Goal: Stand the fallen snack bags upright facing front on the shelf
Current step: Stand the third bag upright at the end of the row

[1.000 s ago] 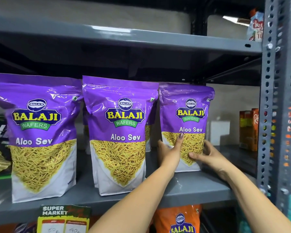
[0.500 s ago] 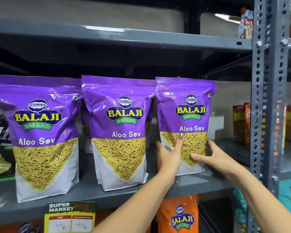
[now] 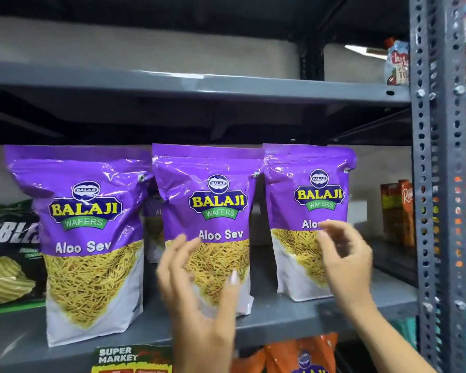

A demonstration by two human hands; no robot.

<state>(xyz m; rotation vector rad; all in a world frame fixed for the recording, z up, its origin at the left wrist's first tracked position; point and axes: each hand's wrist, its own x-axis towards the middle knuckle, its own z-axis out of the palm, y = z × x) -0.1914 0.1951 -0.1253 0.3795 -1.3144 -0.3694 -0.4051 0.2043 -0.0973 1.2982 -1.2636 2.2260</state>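
Three purple Balaji Aloo Sev bags stand upright facing front on the grey shelf (image 3: 280, 323): the left bag (image 3: 89, 238), the middle bag (image 3: 213, 211) and the right bag (image 3: 307, 200). My left hand (image 3: 199, 294) hovers in front of the middle bag's lower half, fingers spread, holding nothing. My right hand (image 3: 345, 262) is off the right bag, just in front of its lower right part, fingers loosely curled and apart. Another purple bag (image 3: 152, 230) shows behind, between the left and middle bags.
A dark chips bag (image 3: 8, 251) sits at the far left. Orange cartons (image 3: 398, 214) stand at the back right. A perforated metal upright (image 3: 439, 184) borders the right side. A price tag (image 3: 129, 359) hangs on the shelf edge; orange bags (image 3: 301, 354) lie below.
Both hands have let go of the right bag, which now stands on its own. My left hand has moved left in front of the middle bag; my right hand has lifted off.
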